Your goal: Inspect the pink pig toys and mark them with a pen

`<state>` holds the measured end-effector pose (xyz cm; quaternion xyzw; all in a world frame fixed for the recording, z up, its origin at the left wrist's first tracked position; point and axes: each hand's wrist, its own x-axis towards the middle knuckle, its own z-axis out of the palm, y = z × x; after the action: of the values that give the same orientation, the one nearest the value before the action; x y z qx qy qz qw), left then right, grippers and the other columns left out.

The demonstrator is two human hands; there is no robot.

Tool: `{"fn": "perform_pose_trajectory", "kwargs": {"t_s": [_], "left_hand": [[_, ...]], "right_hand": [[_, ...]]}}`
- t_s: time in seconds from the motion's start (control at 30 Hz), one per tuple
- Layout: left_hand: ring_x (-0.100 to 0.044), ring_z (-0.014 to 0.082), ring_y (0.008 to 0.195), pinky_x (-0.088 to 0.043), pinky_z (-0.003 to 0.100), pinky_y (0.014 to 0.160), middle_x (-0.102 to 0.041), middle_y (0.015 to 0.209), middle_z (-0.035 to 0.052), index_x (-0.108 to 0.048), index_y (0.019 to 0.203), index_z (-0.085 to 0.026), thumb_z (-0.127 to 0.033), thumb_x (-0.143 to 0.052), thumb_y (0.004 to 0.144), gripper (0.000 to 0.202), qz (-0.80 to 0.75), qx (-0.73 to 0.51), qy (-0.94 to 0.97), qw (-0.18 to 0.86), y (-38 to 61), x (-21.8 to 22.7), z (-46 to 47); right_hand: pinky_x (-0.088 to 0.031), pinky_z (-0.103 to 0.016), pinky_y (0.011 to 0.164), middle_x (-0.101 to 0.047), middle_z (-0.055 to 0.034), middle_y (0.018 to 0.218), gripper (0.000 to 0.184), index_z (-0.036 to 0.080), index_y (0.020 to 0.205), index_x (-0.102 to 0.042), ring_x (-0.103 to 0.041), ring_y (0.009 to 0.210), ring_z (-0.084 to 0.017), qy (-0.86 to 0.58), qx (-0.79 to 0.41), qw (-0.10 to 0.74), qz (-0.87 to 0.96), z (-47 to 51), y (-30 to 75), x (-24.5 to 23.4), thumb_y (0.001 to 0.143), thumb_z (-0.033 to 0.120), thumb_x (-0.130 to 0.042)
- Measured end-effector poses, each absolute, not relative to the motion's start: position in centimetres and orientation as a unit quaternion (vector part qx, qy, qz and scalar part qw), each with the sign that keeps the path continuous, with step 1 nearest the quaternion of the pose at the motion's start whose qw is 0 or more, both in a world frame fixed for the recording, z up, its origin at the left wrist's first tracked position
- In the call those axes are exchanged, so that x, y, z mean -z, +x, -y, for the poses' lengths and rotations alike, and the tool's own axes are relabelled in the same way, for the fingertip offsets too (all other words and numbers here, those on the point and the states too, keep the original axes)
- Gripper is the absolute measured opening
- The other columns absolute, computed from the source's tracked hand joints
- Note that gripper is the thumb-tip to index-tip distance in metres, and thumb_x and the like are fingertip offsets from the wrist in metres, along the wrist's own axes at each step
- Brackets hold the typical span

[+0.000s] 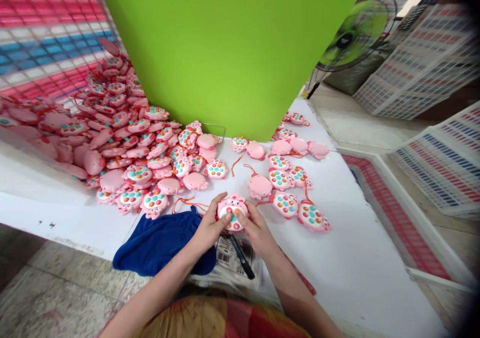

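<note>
Both my hands hold one pink animal-shaped toy (233,210) with coloured round buttons, face up near the table's front edge. My left hand (212,225) grips its left side and my right hand (257,228) its right side, the thumbs resting on the buttons. Right of it lie several similar toys, the nearest a pink toy (285,204) with its button side up. A blue cloth (157,243) is spread left of my left forearm. Below the held toy a black marker (242,257) lies across a printed plastic bag (225,258).
A large heap of pink toys (123,133) covers the left of the white table (360,278). A tall green panel (232,53) stands at the back. Beyond the right edge are a fan (343,40), white crates (446,163) and a red-bottomed tray (397,218).
</note>
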<state>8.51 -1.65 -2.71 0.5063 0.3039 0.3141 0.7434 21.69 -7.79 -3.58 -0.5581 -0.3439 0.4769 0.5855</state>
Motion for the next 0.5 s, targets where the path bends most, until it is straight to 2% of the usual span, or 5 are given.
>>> {"fn": "perform_pose_trajectory", "kwargs": {"t_s": [0.17, 0.27, 0.37, 0.43, 0.5], "left_hand": [[-0.055, 0.0223, 0.111, -0.045, 0.038, 0.096, -0.051, 0.129, 0.0134, -0.027, 0.143, -0.018, -0.038, -0.060, 0.084, 0.070, -0.289, -0.288, 0.639, 0.652, 8.3, 3.2, 1.2], [-0.049, 0.0266, 0.120, -0.040, 0.045, 0.102, -0.048, 0.134, 0.0152, -0.037, 0.139, -0.017, -0.027, -0.061, 0.083, 0.061, -0.343, -0.294, 0.771, 0.449, 7.7, 3.6, -0.9], [-0.037, 0.0321, 0.130, -0.030, 0.054, 0.107, -0.046, 0.138, 0.0168, -0.048, 0.131, -0.015, -0.011, -0.051, 0.084, 0.048, -0.408, -0.270, 0.846, 0.212, 6.6, 4.0, -4.3], [-0.034, 0.0357, 0.131, -0.027, 0.060, 0.106, -0.047, 0.137, 0.0184, -0.051, 0.129, -0.012, -0.005, -0.043, 0.084, 0.046, -0.440, -0.253, 0.850, 0.143, 5.9, 4.5, -6.6], [-0.037, 0.0358, 0.129, -0.029, 0.060, 0.104, -0.052, 0.132, 0.0190, -0.055, 0.124, -0.011, -0.004, -0.040, 0.084, 0.043, -0.449, -0.251, 0.845, 0.147, 5.4, 4.9, -8.4]], "right_hand": [[-0.054, -0.029, 0.070, -0.066, -0.0018, 0.095, 0.038, 0.024, 0.109, -0.060, -0.062, 0.082, -0.017, -0.553, -0.496, 0.604, 0.290, 7.2, 22.5, 4.1, 0.076, 0.043, -0.068], [-0.056, -0.032, 0.073, -0.066, 0.0012, 0.101, 0.039, 0.027, 0.105, -0.059, -0.063, 0.085, -0.016, -0.529, -0.461, 0.689, 0.184, 6.3, 24.7, 3.7, 0.071, 0.039, -0.073], [-0.055, -0.037, 0.084, -0.065, 0.0030, 0.107, 0.034, 0.029, 0.099, -0.061, -0.064, 0.098, -0.018, -0.454, -0.393, 0.791, 0.117, 5.8, 27.4, 2.8, 0.070, 0.042, -0.074], [-0.051, -0.040, 0.091, -0.067, 0.0016, 0.106, 0.035, 0.029, 0.098, -0.062, -0.064, 0.103, -0.019, -0.438, -0.375, 0.809, 0.113, 5.9, 28.4, 2.4, 0.069, 0.042, -0.075], [-0.048, -0.043, 0.096, -0.068, -0.0021, 0.109, 0.041, 0.029, 0.103, -0.063, -0.064, 0.105, -0.021, -0.468, -0.389, 0.784, 0.121, 6.3, 28.4, 2.6, 0.067, 0.040, -0.077]]}}
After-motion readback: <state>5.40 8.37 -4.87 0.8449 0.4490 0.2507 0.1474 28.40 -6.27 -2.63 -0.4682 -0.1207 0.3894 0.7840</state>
